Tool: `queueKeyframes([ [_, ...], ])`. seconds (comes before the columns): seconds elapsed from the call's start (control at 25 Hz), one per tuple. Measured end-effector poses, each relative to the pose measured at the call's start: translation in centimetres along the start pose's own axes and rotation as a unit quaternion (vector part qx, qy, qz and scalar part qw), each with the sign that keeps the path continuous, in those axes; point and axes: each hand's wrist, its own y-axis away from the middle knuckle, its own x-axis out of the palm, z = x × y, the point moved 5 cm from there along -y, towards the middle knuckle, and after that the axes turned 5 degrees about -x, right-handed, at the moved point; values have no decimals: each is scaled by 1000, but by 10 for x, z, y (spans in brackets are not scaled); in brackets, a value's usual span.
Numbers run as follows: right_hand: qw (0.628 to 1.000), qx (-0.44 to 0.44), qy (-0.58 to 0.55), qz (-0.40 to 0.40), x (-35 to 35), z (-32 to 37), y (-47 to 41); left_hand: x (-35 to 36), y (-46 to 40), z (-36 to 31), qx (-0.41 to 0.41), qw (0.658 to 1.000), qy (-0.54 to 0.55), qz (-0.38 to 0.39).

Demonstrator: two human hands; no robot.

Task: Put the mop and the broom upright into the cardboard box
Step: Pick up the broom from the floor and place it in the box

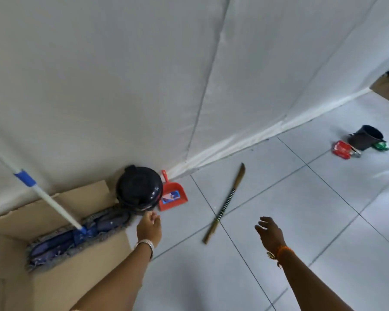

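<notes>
The mop [76, 236] has a blue fringed flat head that rests across the top of the open cardboard box [76, 272] at the lower left; its white handle with a blue grip slants up to the left. The broom [225, 205], a thin stick with a black-and-white striped wrap, lies flat on the tiled floor in the middle. My left hand [149, 227] hovers beside the mop head's right end, fingers loosely curled, holding nothing. My right hand [271, 232] is spread open above the floor, right of the broom's near end.
A black round lidded bin [139, 187] stands against the white wall just behind the box. A red dustpan [172, 196] leans beside it. Far right are a black bucket [366, 136], a red packet [341, 149] and a green item [381, 145].
</notes>
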Motion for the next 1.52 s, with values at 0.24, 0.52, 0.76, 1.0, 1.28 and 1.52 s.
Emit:
queueKeyframes([
  [0.24,997,10,-1,71,-101,-102,-48,159,61,18,-107,993,-44,33],
  [0.52,971,-14,154,180,-132,-138,-172,258,48,5,-134,982,-119,52],
  [0.76,887,-101,327,309,-114,-132,-322,366,-35,-31,-151,981,-108,51],
  [1.0,857,-161,369,321,-107,-112,-461,446,-90,-65,-166,979,-110,47],
  [1.28,783,-270,428,361,3,-189,-627,568,-177,17,-163,979,-123,22],
  [1.52,689,-402,505,328,129,-272,-742,671,-255,146,-125,954,-262,78],
])
